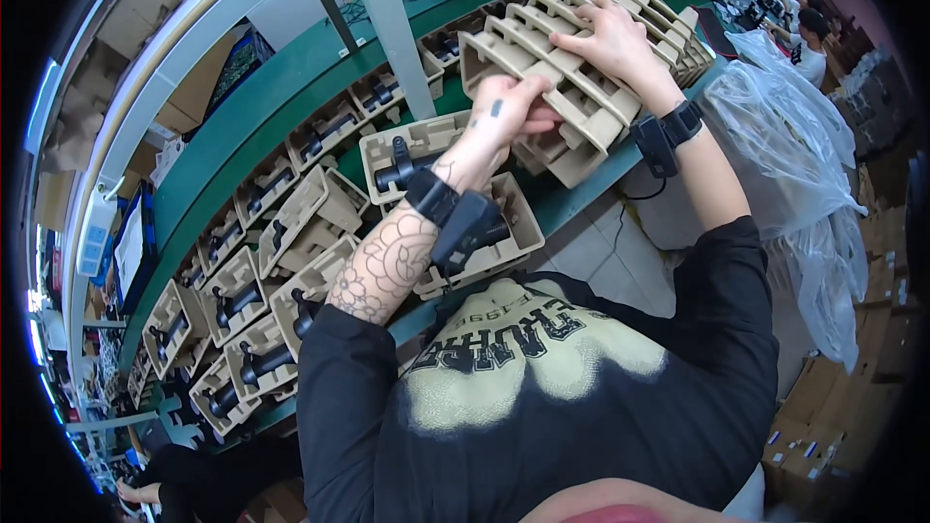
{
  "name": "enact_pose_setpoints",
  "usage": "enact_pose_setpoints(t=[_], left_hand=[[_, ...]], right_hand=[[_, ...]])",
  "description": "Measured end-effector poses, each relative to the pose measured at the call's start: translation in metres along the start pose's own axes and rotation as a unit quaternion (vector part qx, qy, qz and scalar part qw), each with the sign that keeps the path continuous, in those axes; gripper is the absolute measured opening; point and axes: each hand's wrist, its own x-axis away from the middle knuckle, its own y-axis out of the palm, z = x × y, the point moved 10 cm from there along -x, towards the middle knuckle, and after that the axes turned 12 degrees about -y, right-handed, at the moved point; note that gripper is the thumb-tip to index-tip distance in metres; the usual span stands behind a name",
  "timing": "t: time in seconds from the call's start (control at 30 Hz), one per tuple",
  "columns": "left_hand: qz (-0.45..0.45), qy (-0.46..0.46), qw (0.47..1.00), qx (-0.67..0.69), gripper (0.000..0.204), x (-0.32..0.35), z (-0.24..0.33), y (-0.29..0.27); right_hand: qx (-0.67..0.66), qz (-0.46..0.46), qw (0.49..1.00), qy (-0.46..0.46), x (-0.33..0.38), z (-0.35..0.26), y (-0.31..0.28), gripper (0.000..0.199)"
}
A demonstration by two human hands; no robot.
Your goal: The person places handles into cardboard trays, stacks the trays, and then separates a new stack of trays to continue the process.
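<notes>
A stack of nested beige moulded-pulp trays lies on its side at the upper right of the bench, with rims and ribs facing up. My left hand is closed on the edge of the tray at the stack's near left end; some fingertips go out of sight behind it. Across the top of the stack rests my right hand, thumb and fingers stretched apart over the ribs. Beneath my left forearm sit two pulp trays, the farther tray holding a black tube-shaped part.
Several more pulp trays with black parts line the green bench to the left. A white metal post rises beyond my hands. Clear plastic bags and cardboard boxes are at the right. Another person sits at the far right.
</notes>
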Motion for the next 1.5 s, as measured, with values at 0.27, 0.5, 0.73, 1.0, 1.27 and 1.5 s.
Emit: enact_pose_setpoints(t=[0.27,0.5,0.73,1.0,1.27,1.5], left_hand=[[0.051,0.045,0.996,-0.059,0.023,0.011,0.006,-0.059],[0.077,0.077,0.994,-0.028,0.021,0.023,0.003,-0.078],[0.081,0.114,0.990,0.002,0.037,0.038,-0.010,-0.034],[0.131,0.195,0.970,-0.061,0.039,0.054,-0.002,-0.124],[0.147,0.187,0.967,-0.090,0.031,0.106,-0.027,-0.127],[0.191,0.178,0.965,-0.034,0.031,0.231,-0.023,-0.159]], right_hand=[[-0.020,0.044,0.997,0.060,-0.009,-0.014,-0.002,0.071],[0.000,0.061,0.995,0.078,-0.008,-0.037,0.002,0.067],[0.021,0.066,0.995,0.071,-0.015,-0.035,0.007,0.068],[0.020,0.101,0.993,0.057,-0.006,-0.020,0.004,0.070],[-0.002,0.036,0.996,0.084,-0.007,-0.034,0.003,0.072],[0.078,0.145,0.983,-0.083,-0.014,-0.035,-0.007,0.074]])
